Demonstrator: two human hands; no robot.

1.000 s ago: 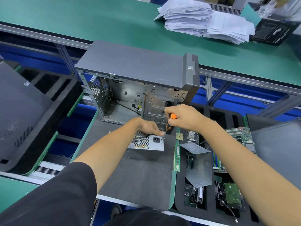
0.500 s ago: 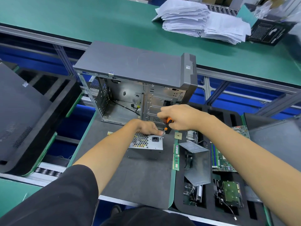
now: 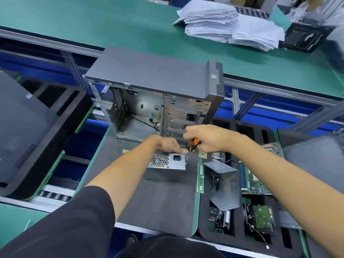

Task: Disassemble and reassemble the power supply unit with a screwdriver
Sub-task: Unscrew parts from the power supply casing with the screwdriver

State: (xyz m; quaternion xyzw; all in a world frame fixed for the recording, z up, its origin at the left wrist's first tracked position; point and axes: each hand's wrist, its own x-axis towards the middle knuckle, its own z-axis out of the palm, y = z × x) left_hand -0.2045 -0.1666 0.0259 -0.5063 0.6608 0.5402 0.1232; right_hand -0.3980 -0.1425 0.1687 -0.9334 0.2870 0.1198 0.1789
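Observation:
The silver power supply unit point(image 3: 167, 162) stands on the dark grey mat point(image 3: 158, 198), its honeycomb grille and black socket facing me. My left hand point(image 3: 167, 145) rests on its top edge, thumb stretched along the rim. My right hand point(image 3: 206, 137) grips a screwdriver with an orange-and-black handle point(image 3: 193, 145), tilted down toward the unit's top right corner. The shaft is mostly hidden between the hands.
An open grey computer case point(image 3: 154, 94) stands just behind the unit. A black foam tray point(image 3: 240, 229) on the right holds a metal bracket point(image 3: 225, 185), a motherboard point(image 3: 258, 179), a hard drive and a RAM stick point(image 3: 200, 177). Paper stacks point(image 3: 230, 23) lie on the far green bench.
My right hand has shifted slightly left and turned on the screwdriver, with more of the handle covered than a second ago. My left hand stays on the unit.

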